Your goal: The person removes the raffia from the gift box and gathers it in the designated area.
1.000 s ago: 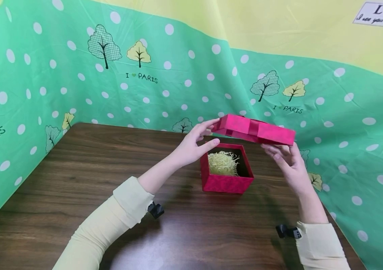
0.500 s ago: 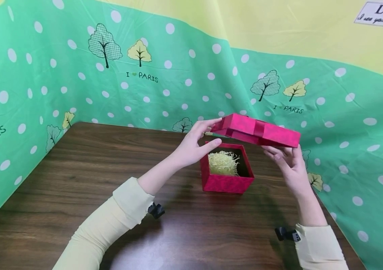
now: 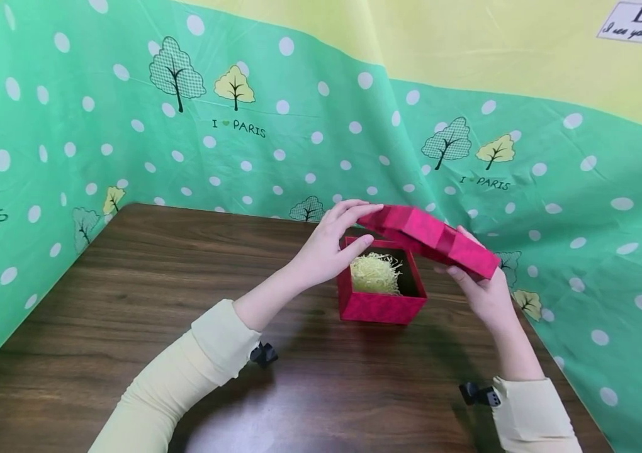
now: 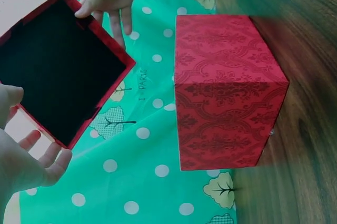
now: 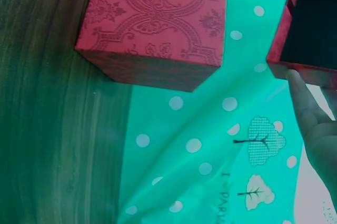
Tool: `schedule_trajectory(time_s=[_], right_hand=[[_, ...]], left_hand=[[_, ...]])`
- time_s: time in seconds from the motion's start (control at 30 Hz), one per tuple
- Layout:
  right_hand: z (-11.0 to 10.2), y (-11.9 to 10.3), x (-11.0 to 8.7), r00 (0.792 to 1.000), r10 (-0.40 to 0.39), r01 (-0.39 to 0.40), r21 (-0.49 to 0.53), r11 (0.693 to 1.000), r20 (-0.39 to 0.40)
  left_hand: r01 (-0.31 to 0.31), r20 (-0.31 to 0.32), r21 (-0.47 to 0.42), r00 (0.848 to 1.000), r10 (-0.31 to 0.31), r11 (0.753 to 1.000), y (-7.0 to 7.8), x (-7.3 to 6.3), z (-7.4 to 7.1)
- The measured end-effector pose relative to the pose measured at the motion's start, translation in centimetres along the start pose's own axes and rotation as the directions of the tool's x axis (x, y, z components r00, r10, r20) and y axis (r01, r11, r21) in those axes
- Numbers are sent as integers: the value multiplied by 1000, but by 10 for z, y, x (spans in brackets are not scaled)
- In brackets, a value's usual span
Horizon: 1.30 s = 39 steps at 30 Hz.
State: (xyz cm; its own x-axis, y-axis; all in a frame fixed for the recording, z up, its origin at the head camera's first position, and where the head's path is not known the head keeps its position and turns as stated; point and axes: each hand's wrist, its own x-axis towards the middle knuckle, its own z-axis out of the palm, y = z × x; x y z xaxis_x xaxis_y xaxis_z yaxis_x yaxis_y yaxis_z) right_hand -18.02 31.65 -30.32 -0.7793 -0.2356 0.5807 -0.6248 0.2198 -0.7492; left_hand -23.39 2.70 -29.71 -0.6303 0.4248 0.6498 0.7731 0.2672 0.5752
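At two o'clock from the uncovered red box, a red lid slants between the left hand and the right hand.

The right hand's fingers pinch the lid's lower end; the left hand's fingers are wide, tips touching its upper end, thumb spread below, though I cannot tell whether that thumb meets it. Its black inside faces down, the high end toward ten o'clock, the low end toward four, and both wrist views show it apart from the box. Pale shredded filler sits within the box, gathered toward nine o'clock. The box stands upright on the brown worktop. Pale sleeves enter from seven and five o'clock; at twelve hangs a dotted green-and-yellow cloth.
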Motion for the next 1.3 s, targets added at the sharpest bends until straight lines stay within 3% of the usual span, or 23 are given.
schedule_trajectory(time_s=[0.17,0.37,0.47,0.7,1.13,1.3], right_hand=[[1,-1,0,999,7,-9,-43,999,-48],[-2,4,1,997,13,-21,-100,995,-80],[-5,11,3,994,-5,-2,-58,998,-111],[-9,19,5,978,-123,149,155,977,-166],[-9,14,7,943,-153,185,85,979,-297],[-9,11,7,943,-134,165,79,983,-304]], left_hand=[[-32,-8,30,999,33,999,-7,2,-1],[-51,-23,3,998,51,999,-13,0,-1],[-49,-31,-14,998,49,999,-14,0,0],[-22,-27,-64,999,20,998,-15,0,5],[81,-15,-155,996,-84,985,-9,-7,12],[117,-5,-174,993,-120,978,-7,-10,16]])
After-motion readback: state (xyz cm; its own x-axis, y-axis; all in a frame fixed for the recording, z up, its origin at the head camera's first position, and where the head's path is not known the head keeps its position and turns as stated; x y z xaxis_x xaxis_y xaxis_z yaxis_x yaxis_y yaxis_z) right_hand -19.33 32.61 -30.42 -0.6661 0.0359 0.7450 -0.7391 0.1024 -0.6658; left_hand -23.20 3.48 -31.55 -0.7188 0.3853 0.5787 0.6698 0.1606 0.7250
